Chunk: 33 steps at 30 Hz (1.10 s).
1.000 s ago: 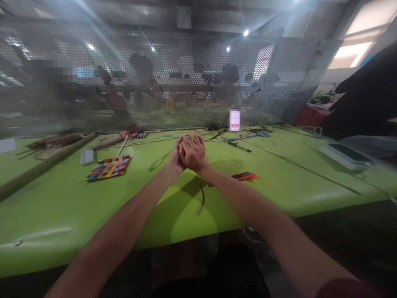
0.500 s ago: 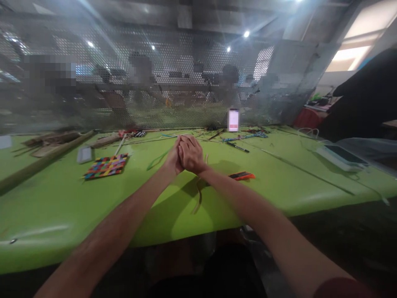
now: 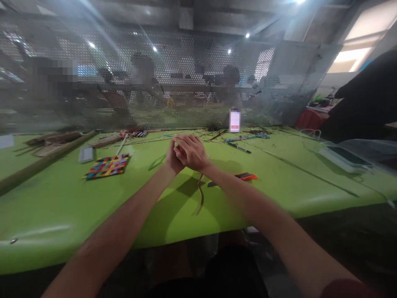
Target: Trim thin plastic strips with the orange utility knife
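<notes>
Over the middle of the green table, my left hand (image 3: pixel 174 156) and my right hand (image 3: pixel 194 154) are clasped together. The fingers of my right hand fold across my left hand. Those of my left hand curl inward and are mostly covered; whether anything lies between the palms is hidden. A thin tan strip (image 3: pixel 200 194) lies on the table just below my right wrist. Partly behind my right forearm is an orange-and-black cutter-like tool (image 3: pixel 246 176). A green loop of strip (image 3: pixel 157 160) lies to the left of my hands.
A colourful woven square (image 3: pixel 108 165) and a bamboo pole (image 3: pixel 46 159) lie on the left. Behind are a pen (image 3: pixel 238 147), a lit phone (image 3: pixel 235 121) and a perforated screen (image 3: pixel 186 99). A white device (image 3: pixel 345 157) sits right, near a person in dark clothing (image 3: pixel 366 99).
My right hand has loosened and shifted slightly over my left, its fingers now straighter. The hands stay together. The whole view has moved a little.
</notes>
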### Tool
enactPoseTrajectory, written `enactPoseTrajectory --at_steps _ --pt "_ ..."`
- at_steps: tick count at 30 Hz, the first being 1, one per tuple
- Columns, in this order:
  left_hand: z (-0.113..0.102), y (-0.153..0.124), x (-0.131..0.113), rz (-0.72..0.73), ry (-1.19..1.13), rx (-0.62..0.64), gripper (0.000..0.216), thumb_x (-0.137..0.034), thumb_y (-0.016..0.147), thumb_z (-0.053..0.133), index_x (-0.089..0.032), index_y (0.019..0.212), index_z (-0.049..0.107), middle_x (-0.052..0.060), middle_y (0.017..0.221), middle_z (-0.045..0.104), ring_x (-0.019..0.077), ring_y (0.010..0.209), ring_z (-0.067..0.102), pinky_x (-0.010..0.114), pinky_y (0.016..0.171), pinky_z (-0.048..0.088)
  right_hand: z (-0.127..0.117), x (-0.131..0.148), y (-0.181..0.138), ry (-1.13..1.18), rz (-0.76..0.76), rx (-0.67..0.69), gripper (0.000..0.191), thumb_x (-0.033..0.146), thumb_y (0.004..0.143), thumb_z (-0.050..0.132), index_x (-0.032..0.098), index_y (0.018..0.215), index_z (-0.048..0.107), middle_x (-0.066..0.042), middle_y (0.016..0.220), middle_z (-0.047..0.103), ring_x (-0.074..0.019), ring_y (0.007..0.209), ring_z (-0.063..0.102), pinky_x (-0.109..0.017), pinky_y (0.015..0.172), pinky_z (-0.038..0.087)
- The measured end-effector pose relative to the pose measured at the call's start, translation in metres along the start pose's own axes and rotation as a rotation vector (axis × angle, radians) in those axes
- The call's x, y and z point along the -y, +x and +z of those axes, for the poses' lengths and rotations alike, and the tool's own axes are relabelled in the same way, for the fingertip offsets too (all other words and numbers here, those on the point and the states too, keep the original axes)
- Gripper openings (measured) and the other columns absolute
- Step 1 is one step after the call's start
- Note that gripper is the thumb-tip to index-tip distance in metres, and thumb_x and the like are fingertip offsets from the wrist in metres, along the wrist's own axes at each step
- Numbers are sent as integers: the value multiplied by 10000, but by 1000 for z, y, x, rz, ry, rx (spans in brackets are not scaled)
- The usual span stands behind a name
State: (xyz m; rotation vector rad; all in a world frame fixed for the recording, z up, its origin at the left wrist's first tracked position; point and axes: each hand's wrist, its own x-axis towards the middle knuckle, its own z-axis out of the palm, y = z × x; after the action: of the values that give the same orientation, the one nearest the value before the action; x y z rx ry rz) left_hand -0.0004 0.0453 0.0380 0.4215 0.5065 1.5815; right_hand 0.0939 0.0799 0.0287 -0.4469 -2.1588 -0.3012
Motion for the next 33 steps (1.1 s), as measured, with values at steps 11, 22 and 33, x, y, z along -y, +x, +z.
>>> enactPoseTrajectory --at_steps 11,22,33 --pt "-11 9 5 -59 72 136 487 -434 1043 334 -175 795 663 37 709 689 210 907 722 333 918 565 5 -13 0 -124 -45 37 322 279 1038 392 166 840 620 -106 864 631 -221 911 538 -364 861 428" --pt "-1 -1 -9 -139 99 218 473 -518 994 409 -145 878 675 102 797 742 246 830 734 382 816 597 0 7 0 -199 -51 -30 278 262 1038 392 153 942 629 -84 1001 665 -218 983 538 -413 1037 378" --pt "-4 18 -2 -83 140 -16 345 -349 963 503 -189 664 566 2 584 665 128 551 669 217 569 567 21 -5 -12 -207 -35 -17 369 285 1061 345 129 980 670 -123 1017 666 -240 1027 551 -423 1027 416"
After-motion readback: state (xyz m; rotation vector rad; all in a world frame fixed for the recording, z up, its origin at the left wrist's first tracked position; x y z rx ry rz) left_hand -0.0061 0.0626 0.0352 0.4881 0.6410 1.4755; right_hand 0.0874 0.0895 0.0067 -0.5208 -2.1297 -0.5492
